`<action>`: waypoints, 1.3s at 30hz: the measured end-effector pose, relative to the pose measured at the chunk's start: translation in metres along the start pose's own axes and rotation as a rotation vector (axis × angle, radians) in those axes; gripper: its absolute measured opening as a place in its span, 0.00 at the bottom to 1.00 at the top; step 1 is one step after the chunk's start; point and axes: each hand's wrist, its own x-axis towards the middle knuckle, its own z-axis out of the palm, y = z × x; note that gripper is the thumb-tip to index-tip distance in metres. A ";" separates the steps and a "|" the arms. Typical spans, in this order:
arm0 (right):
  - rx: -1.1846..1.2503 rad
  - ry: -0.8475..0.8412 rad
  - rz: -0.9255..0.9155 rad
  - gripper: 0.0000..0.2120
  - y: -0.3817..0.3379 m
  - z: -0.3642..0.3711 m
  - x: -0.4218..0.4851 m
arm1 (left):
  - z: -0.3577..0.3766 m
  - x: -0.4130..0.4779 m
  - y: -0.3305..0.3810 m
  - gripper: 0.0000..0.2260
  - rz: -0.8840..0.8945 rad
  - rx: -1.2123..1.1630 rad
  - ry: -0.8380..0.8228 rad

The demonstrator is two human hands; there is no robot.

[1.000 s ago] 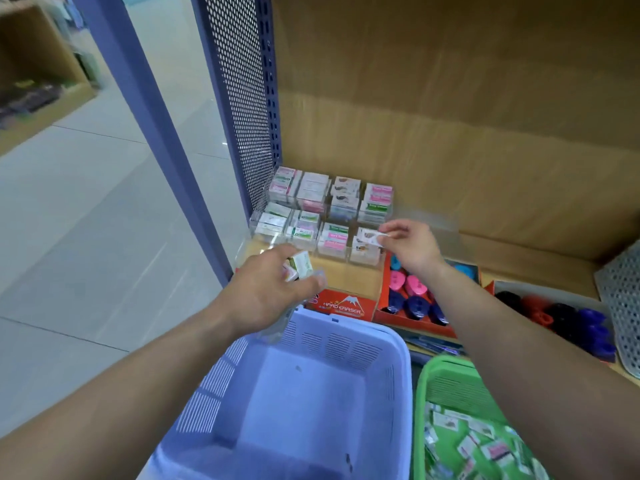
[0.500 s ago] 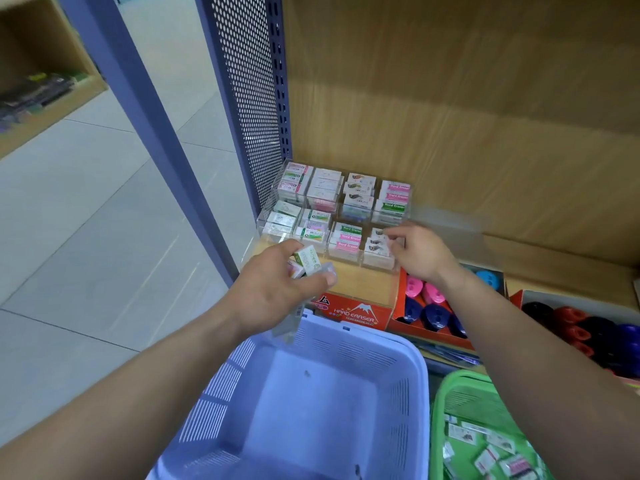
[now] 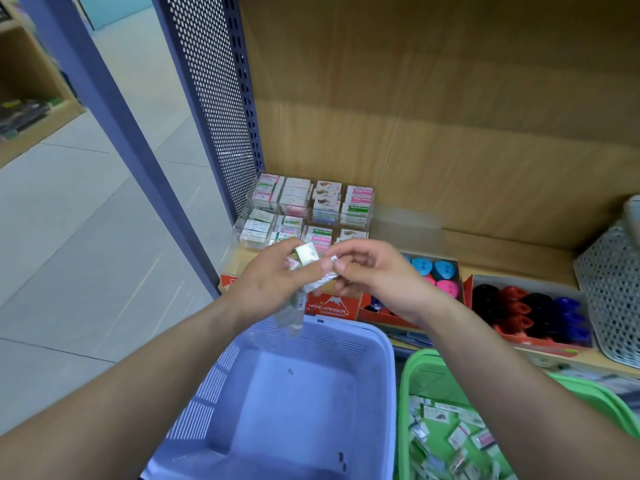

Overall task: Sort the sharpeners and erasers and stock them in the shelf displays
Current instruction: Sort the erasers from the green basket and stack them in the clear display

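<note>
One red box (image 3: 329, 307) at shelf front edge reads "HARD ERASER". Left hand (image 3: 273, 284) grips eraser (image 3: 306, 255), clear wrapper (image 3: 290, 317); right hand (image 3: 379, 280) pinches wrapper end.

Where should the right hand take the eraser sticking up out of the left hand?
Pinch the eraser by its free top end, across the flat faces, from above-right. Only that end stands clear of the left hand; the rest is buried in its grip, with a clear wrapper hanging below. The right hand sits beside it, seemingly pinching the wrapper's top.
</note>
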 end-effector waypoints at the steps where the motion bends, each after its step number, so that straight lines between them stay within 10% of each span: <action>1: 0.021 0.007 0.000 0.08 -0.001 -0.002 -0.001 | 0.001 -0.001 0.002 0.16 -0.013 -0.012 0.008; 24: -0.278 0.290 0.158 0.07 0.041 -0.036 0.028 | -0.026 0.006 -0.018 0.11 -0.131 0.178 0.108; 30: -0.337 0.311 0.059 0.05 0.032 -0.022 0.079 | -0.044 0.008 -0.031 0.25 -0.151 0.279 0.129; 39: -0.533 0.310 -0.035 0.06 0.050 0.011 0.185 | -0.068 0.017 -0.025 0.06 -0.152 0.206 0.246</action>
